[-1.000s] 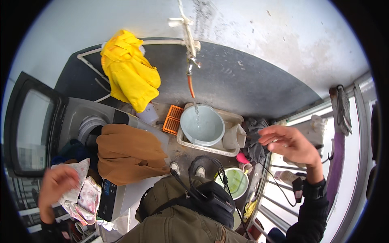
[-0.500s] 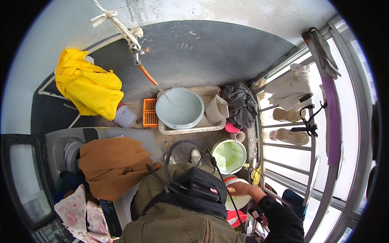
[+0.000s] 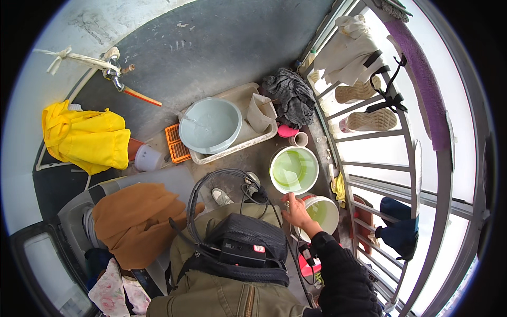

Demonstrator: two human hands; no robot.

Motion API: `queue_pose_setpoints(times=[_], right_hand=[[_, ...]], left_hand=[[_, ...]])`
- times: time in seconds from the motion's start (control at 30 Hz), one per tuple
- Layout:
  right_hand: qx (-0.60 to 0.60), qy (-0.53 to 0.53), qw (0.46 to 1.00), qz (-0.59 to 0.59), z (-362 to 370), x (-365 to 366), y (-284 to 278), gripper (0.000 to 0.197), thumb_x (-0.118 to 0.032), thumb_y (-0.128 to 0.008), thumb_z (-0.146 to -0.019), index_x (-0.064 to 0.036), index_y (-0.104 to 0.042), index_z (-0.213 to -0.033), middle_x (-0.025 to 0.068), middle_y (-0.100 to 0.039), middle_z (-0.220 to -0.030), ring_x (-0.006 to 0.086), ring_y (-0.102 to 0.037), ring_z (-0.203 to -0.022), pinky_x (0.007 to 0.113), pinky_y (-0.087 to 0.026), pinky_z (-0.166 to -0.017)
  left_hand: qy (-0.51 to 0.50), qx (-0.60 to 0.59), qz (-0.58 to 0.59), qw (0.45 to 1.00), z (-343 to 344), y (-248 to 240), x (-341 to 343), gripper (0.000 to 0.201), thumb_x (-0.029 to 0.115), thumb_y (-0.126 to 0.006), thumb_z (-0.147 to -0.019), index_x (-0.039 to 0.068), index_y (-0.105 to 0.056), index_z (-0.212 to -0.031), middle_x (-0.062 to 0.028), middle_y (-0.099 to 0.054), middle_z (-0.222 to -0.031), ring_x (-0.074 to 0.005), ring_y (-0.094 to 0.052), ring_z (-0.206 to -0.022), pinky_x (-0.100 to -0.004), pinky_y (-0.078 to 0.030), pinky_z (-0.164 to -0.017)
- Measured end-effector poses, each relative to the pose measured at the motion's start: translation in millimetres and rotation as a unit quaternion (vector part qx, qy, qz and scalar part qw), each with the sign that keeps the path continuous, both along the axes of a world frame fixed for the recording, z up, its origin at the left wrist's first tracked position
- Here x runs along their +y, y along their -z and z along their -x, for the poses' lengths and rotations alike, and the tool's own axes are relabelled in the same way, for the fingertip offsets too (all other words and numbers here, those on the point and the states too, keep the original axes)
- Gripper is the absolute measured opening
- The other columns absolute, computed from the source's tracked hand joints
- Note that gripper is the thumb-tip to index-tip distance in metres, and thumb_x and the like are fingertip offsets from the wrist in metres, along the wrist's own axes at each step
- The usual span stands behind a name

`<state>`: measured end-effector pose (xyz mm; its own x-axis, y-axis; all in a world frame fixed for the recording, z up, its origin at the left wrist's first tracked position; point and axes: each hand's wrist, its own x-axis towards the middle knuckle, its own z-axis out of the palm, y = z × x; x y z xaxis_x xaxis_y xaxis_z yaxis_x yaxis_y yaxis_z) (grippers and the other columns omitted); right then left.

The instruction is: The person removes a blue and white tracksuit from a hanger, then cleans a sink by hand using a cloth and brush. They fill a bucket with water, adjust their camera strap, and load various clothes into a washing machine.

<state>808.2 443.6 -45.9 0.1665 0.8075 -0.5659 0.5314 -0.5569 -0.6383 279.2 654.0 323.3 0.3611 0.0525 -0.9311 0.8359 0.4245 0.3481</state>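
My right hand (image 3: 298,213), in a black sleeve, is closed at the near-left side of a white bucket (image 3: 334,215) with pale green inside. Its fingers are curled together, and what they hold, if anything, is too small to make out. Just beyond stands another white bucket (image 3: 272,171) holding greenish water. Farther left, an orange-red hose (image 3: 141,99) on a wall tap (image 3: 112,74) runs water into a pale blue basin (image 3: 237,129). The basin rests on a dirty white tray (image 3: 248,138). My left hand is not in view.
To the left lie a brown cloth (image 3: 132,222) on a grey machine (image 3: 177,182) and a yellow garment (image 3: 90,137). A railing (image 3: 377,134) with hanging shoes (image 3: 369,121) runs along the right. Black cables (image 3: 193,198) loop before my body. A pink-red tub (image 3: 306,267) sits near my sleeve.
My view has turned and shifted, so the basin and tap appear farther left. My right hand has moved from over the nearer bucket to its left side. Water keeps running.
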Motion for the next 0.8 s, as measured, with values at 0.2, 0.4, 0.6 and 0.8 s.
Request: queue_pose_setpoints(times=[0.2,0.4,0.6,0.8], right_hand=[[-0.041,-0.162,0.986,-0.002,-14.1,-11.1,-23.6,0.068,-0.019,-0.07,-0.08,-0.0281,-0.044,-0.143,0.0113,-0.045,-0.141,0.0349,-0.036,-0.134,0.054,-0.032,-0.103],[0.303,0.04,0.951,0.047,-4.3,-18.6,-21.5,0.03,-0.012,-0.062,-0.09,-0.0111,-0.059,-0.12,0.0032,-0.061,-0.117,0.0167,-0.057,-0.103,0.035,-0.046,-0.09],[0.354,0.177,0.917,0.047,-57.3,-31.0,-74.1,0.019,-0.022,-0.057,-0.099,-0.005,-0.063,-0.104,-0.0046,-0.056,-0.08,0.0047,-0.049,-0.069,0.022,-0.042,-0.062],[0.298,0.115,0.932,0.17,-132.7,-56.4,-159.7,0.021,-0.021,-0.067,-0.092,-0.0028,-0.071,-0.101,-0.0034,-0.066,-0.081,0.0075,-0.059,-0.073,0.022,-0.047,-0.068]], left_hand=[[-0.065,-0.062,0.011,0.996,23.0,-38.2,8.5,0.025,0.002,-0.063,-0.086,-0.006,-0.069,-0.108,-0.0151,-0.073,-0.094,-0.0173,-0.07,-0.08,-0.0279,-0.054,-0.073],[-0.102,0.047,-0.064,0.992,22.5,-13.0,-4.2,0.017,-0.005,-0.065,-0.082,-0.008,-0.072,-0.098,-0.0126,-0.073,-0.084,-0.0155,-0.069,-0.072,-0.0252,-0.054,-0.068],[-0.047,0.085,-0.101,0.99,25.7,29.4,-25.5,0.017,-0.001,-0.069,-0.08,-0.006,-0.073,-0.095,-0.0109,-0.073,-0.08,-0.0127,-0.066,-0.072,-0.0246,-0.052,-0.068],[0.001,0.11,-0.148,0.983,61.4,46.4,-33.3,0.016,0.003,-0.07,-0.079,-0.005,-0.074,-0.092,-0.0089,-0.073,-0.078,-0.0116,-0.065,-0.069,-0.0251,-0.051,-0.068]])
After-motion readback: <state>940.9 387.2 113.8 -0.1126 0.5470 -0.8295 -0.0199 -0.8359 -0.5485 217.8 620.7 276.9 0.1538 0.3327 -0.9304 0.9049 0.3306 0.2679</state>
